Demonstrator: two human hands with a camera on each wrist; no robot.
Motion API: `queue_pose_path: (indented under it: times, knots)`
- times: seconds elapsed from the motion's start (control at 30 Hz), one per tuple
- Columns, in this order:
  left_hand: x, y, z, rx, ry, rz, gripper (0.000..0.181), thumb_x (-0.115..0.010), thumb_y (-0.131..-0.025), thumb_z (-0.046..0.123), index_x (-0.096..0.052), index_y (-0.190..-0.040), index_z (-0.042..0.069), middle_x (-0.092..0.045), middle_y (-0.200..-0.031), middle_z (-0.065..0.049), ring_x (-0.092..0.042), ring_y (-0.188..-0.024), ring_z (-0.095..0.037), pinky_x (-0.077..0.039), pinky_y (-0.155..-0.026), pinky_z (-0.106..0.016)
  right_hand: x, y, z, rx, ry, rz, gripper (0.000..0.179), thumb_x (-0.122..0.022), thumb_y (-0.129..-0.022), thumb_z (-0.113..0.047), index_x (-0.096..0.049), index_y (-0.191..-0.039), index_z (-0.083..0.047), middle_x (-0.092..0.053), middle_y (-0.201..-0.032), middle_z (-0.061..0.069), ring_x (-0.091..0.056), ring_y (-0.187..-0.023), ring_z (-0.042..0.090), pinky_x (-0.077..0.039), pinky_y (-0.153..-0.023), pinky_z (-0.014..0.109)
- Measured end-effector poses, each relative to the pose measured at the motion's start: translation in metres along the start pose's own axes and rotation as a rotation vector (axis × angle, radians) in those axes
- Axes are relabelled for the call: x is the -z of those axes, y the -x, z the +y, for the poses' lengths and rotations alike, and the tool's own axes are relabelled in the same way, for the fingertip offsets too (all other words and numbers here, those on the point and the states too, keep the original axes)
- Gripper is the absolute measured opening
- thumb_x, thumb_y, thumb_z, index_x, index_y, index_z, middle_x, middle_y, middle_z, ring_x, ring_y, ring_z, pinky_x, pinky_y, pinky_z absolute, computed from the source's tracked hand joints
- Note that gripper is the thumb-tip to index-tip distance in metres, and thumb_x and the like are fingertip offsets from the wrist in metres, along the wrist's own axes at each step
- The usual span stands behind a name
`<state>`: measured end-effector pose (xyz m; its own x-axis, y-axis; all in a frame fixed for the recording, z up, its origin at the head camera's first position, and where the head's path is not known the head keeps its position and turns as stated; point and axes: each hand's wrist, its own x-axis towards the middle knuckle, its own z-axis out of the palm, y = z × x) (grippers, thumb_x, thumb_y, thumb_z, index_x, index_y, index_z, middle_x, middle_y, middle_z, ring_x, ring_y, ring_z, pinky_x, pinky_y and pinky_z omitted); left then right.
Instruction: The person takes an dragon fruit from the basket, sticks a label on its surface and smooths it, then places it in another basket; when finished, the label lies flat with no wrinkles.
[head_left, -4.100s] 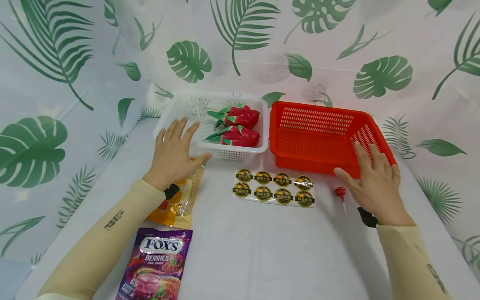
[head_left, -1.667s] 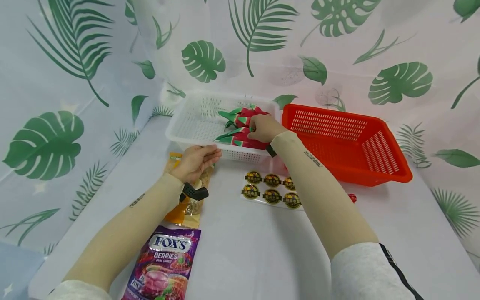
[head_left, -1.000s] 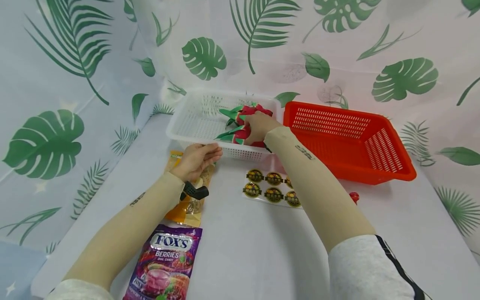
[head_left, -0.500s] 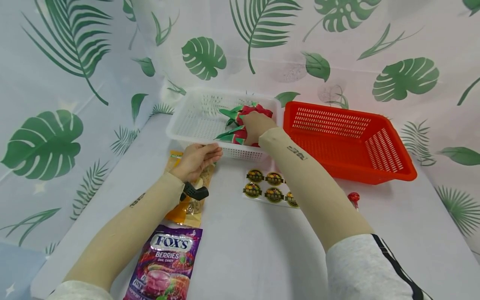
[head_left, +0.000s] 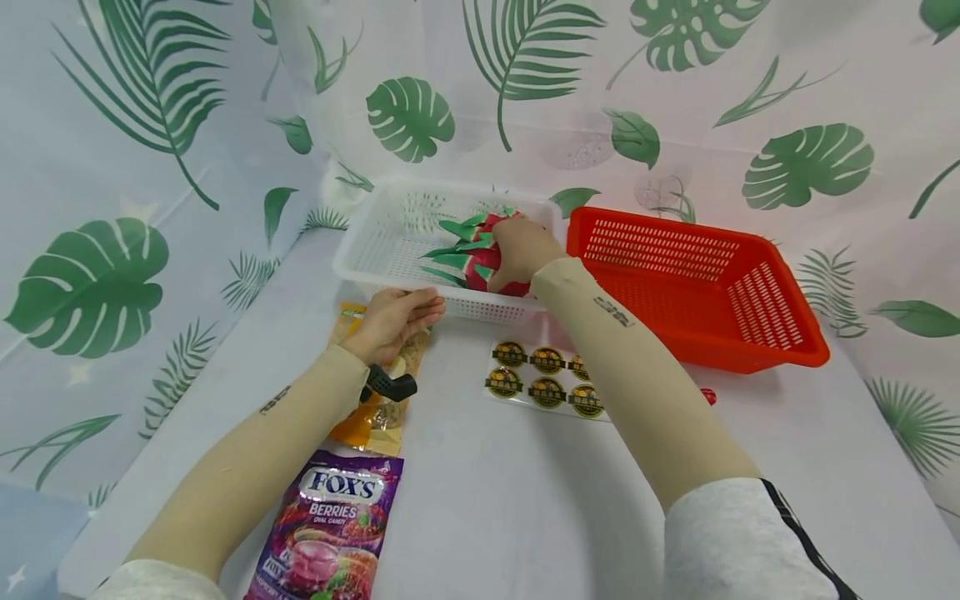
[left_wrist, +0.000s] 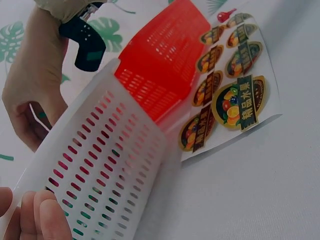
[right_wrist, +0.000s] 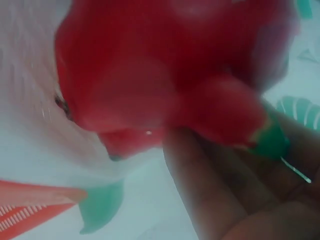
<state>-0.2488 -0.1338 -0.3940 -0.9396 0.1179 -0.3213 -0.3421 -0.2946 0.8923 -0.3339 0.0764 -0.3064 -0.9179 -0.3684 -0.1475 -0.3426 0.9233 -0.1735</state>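
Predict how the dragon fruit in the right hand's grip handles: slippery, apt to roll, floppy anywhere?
The dragon fruit may slip a little: its red skin looks smooth, with a faint sheen. Its rounded body could roll if set down, though the projecting green leaf tips would probably check that. Those thin tips likely bend first.

The left hand [head_left: 397, 321] is placed at the near rim of the left basket [head_left: 375, 242], above the snack bag [head_left: 367, 432]; nearer the body, the candy bag [head_left: 321, 533] is laid. Inside that basket, the fruits [head_left: 477, 268] are covered partly by the right hand [head_left: 521, 250]. Right of this hand, the right basket [head_left: 690, 304] is set; nearer than it, the stickers [head_left: 546, 390], then, farther right, the lollipop [head_left: 708, 396].
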Motion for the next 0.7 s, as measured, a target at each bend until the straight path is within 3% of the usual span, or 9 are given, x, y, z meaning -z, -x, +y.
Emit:
queue_pose_path:
  times: [0.3,0.7]
  knots:
    - [-0.002,0.002,0.001,-0.011,0.018,-0.005,0.035,-0.056,-0.107,0.012,-0.055,-0.136,-0.008,-0.073,-0.097,-0.003,-0.074,-0.08,-0.007,-0.061,-0.079,-0.018,0.022,0.027,0.004,0.055,-0.033,0.125,0.05,-0.086,-0.079,-0.032,-0.064,-0.113,-0.004,-0.064,-0.114,0.012,-0.055,-0.108,0.029,-0.058,-0.091,0.043]
    - [0.0,0.004,0.003,0.012,0.007,-0.042,0.045,-0.055,-0.108,0.013,-0.048,-0.147,-0.008,-0.074,-0.096,0.001,-0.074,-0.085,-0.007,-0.06,-0.087,-0.018,0.043,0.078,0.01,0.095,-0.088,0.215,0.063,-0.089,-0.078,-0.037,-0.063,-0.124,-0.002,-0.064,-0.12,0.013,-0.053,-0.113,0.029,-0.059,-0.09,0.043]
